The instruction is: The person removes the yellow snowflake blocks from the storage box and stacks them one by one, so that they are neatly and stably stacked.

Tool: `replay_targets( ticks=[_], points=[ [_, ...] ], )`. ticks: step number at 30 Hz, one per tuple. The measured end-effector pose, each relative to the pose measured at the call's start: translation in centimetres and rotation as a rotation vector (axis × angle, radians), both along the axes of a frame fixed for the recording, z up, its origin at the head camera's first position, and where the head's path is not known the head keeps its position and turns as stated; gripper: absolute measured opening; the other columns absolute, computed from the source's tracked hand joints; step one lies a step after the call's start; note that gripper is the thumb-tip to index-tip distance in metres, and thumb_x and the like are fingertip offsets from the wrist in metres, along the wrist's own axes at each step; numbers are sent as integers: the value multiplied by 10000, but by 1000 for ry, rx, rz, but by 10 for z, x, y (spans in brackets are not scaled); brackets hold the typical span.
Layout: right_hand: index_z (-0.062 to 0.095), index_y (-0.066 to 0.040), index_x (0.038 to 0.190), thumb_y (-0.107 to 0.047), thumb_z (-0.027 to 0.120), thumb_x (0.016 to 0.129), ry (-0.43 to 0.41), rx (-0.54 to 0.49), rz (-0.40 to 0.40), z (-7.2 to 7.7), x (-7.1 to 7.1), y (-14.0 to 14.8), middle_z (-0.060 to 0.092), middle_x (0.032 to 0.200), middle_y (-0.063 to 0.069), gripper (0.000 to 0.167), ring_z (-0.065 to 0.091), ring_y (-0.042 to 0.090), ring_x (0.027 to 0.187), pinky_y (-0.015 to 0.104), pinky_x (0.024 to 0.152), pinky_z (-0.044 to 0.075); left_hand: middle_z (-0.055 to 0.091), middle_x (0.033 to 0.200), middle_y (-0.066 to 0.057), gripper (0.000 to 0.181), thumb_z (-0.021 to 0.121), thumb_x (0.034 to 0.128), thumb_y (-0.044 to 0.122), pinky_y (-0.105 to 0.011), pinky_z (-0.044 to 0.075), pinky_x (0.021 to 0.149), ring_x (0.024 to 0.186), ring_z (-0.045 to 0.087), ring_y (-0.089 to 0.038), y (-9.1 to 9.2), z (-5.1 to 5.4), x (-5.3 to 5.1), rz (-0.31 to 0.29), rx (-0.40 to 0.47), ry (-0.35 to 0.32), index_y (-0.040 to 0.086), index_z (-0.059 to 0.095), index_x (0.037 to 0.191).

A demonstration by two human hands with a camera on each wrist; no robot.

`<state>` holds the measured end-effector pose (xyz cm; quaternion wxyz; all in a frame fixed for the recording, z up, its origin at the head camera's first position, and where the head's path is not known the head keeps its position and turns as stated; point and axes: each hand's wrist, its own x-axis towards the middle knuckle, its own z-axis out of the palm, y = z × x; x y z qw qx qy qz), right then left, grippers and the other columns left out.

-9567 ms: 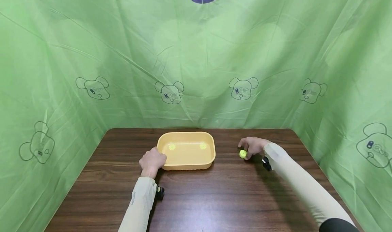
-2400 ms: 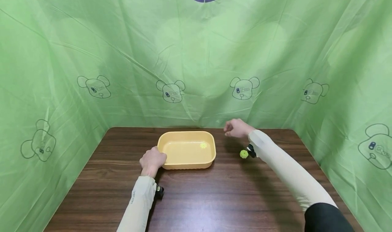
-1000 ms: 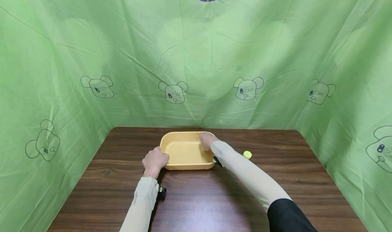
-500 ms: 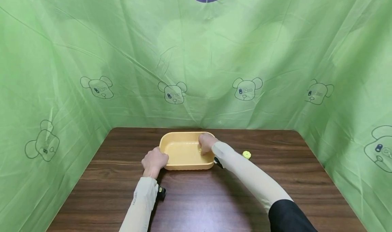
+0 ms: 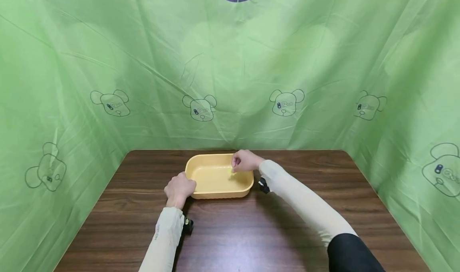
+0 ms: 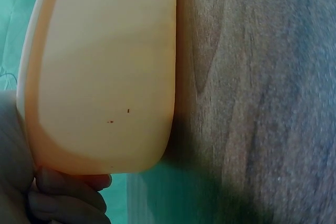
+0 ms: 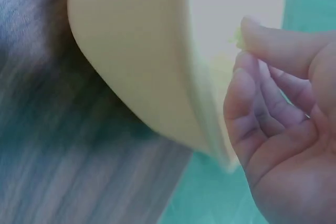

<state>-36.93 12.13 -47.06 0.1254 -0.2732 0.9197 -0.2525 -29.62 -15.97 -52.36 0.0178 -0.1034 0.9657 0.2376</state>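
A yellow plastic basin (image 5: 220, 194) stands on the brown wooden table. My left hand (image 5: 179, 188) grips its left end, with the thumb over the rim and the fingers curled underneath, as the left wrist view shows. Over the basin's right side, my right hand (image 5: 245, 161) pinches a small yellow-green flower-shaped piece (image 5: 230, 173) between thumb and fingertips. In the right wrist view only an edge of that flower-shaped piece (image 7: 238, 39) shows past the thumb. The yellow-green flower-shaped thing seen earlier on the table is out of sight, where the right sleeve now passes.
The table (image 5: 230, 232) stretches around the basin on all sides. A green cloth (image 5: 233, 64) with bear-head drawings hangs behind it and at both sides. Each wrist carries a small black camera, the right one (image 5: 264, 185) just beside the basin.
Earlier, two flower-shaped pieces lay in the basin, then one. My right hand went from the table's right side into the basin, took that piece and has risen slightly. The left hand stayed put.
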Motion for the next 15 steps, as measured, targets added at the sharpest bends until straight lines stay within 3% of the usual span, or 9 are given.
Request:
replay_targets(
  ticks=[9,15],
  points=[
    [718,-70,1010,-112,758,889,-104,-240,-139,29,2,83,719,891,107,134,675,292,748,497,745,582,643,840,-131,277,508,843,249,-464,425,595,751,613,-317,4,2,4,-1,10,-9,76,642,1013],
    [721,-2,1062,-107,700,940,-114,-262,-200,29,5,142,706,910,188,162,658,321,814,429,734,581,635,817,-126,263,506,832,252,-462,419,585,746,611,-317,3,0,6,5,2,-2,79,635,984]
  ],
)
